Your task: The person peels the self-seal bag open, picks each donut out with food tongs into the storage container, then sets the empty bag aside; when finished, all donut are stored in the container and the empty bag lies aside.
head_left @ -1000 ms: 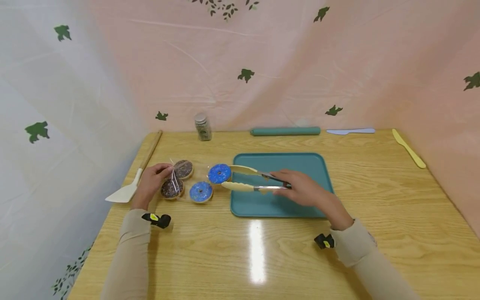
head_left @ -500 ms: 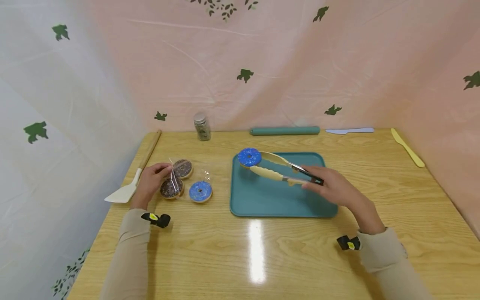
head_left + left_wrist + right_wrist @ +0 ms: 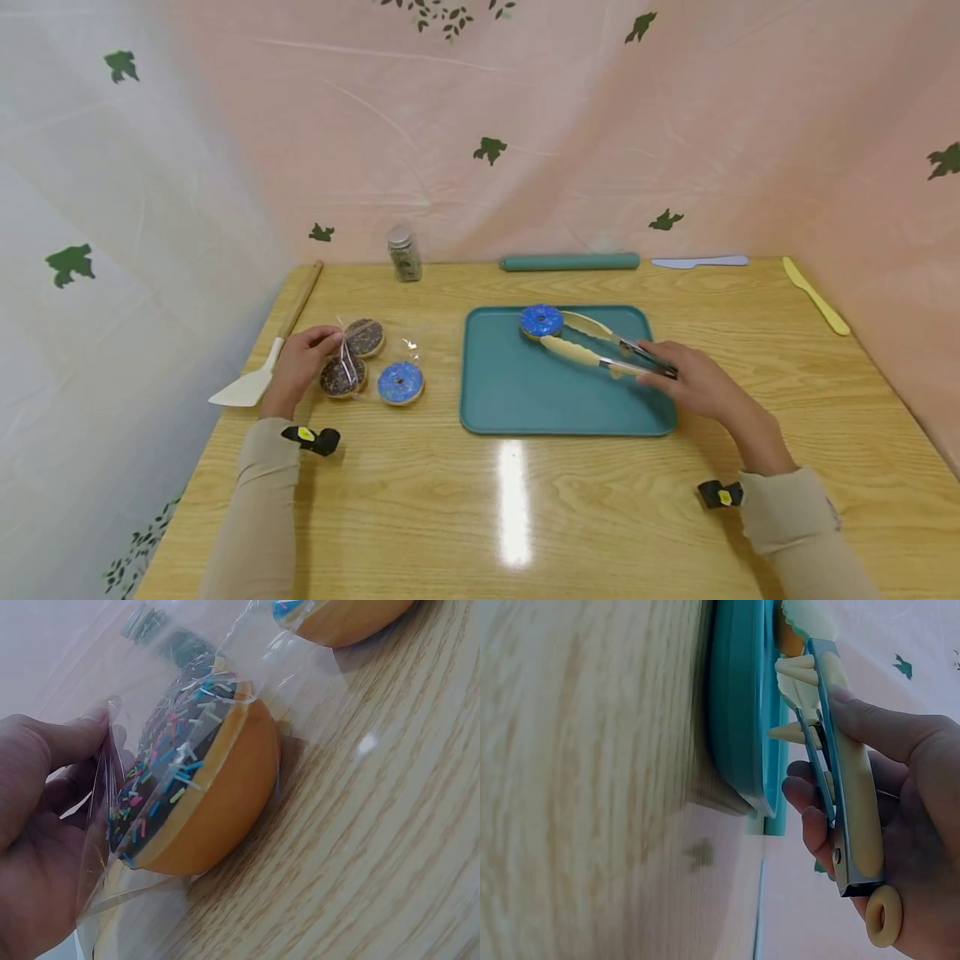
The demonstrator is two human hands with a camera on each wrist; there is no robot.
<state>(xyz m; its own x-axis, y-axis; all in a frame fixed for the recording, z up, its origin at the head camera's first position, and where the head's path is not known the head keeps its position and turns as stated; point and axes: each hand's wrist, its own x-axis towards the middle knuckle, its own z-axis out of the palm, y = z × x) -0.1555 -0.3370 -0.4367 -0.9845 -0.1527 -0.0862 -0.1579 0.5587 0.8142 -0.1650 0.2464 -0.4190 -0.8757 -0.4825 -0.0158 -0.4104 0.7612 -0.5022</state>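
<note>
My left hand (image 3: 300, 367) pinches the edge of a clear plastic bag (image 3: 97, 874). In it lie two chocolate doughnuts (image 3: 365, 337) with sprinkles and one light blue doughnut (image 3: 392, 383). The left wrist view shows a chocolate doughnut (image 3: 225, 802) through the film, close to the fingertips. My right hand (image 3: 697, 382) grips a pair of tongs (image 3: 573, 351) with cream scalloped tips. Between those tips is a bright blue sprinkled doughnut (image 3: 532, 317), over the back of the teal tray (image 3: 525, 396). The right wrist view shows the tongs' handle (image 3: 851, 780) held between thumb and fingers.
A cream spatula (image 3: 250, 387) lies left of the left hand. Along the back stand or lie a spice jar (image 3: 406, 257), a teal rolling pin (image 3: 570, 262) and a lilac knife (image 3: 697, 262). At the far right is a yellow knife (image 3: 817, 297). Fabric walls enclose the table (image 3: 420, 500).
The right hand has moved right with the tongs, carrying the bright blue doughnut from the bag to over the tray's back. The left hand has stayed on the bag.
</note>
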